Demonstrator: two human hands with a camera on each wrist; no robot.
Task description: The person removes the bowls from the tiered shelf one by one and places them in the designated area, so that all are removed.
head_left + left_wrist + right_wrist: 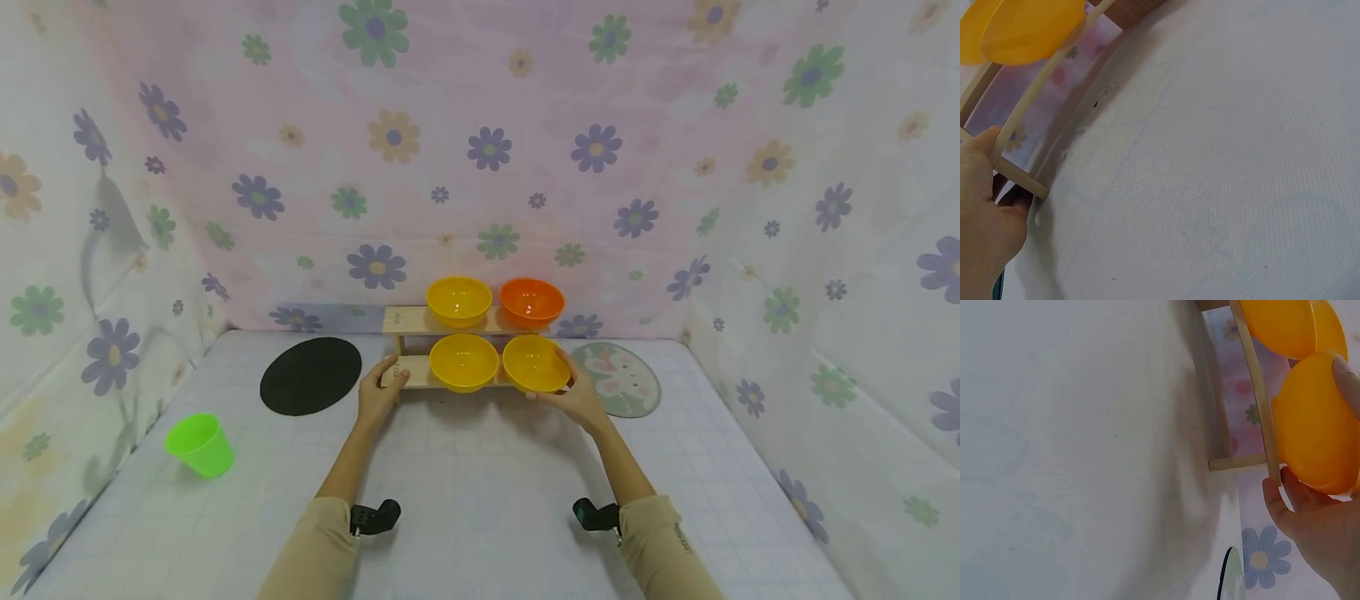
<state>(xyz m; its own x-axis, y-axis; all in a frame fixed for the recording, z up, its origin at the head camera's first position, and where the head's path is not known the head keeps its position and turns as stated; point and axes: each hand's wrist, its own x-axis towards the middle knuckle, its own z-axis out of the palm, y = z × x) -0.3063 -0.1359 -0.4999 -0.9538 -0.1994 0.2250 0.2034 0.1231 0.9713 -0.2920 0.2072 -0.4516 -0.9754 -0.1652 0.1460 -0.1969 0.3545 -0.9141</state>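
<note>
A two-tier wooden rack (414, 367) stands near the back of the table. On its upper shelf sit a yellow bowl (459, 302) and an orange bowl (532, 302). Two more yellow bowls rest on the lower shelf, one in the middle (463, 362) and one at the right end (536, 364). My left hand (377, 395) grips the left end of the lower shelf, thumb in front, as the left wrist view also shows. With my right hand (577, 402) I hold the right-end bowl, thumb and fingers around its side; one fingertip meets the shelf end in the right wrist view.
A black round mat (311, 376) lies left of the rack, and a grey-green mat with a cartoon print (618, 380) lies to its right. Nearer on the left, a bright green cup (201, 445) leans at a tilt. Flower-patterned cloth (480, 125) walls in the table.
</note>
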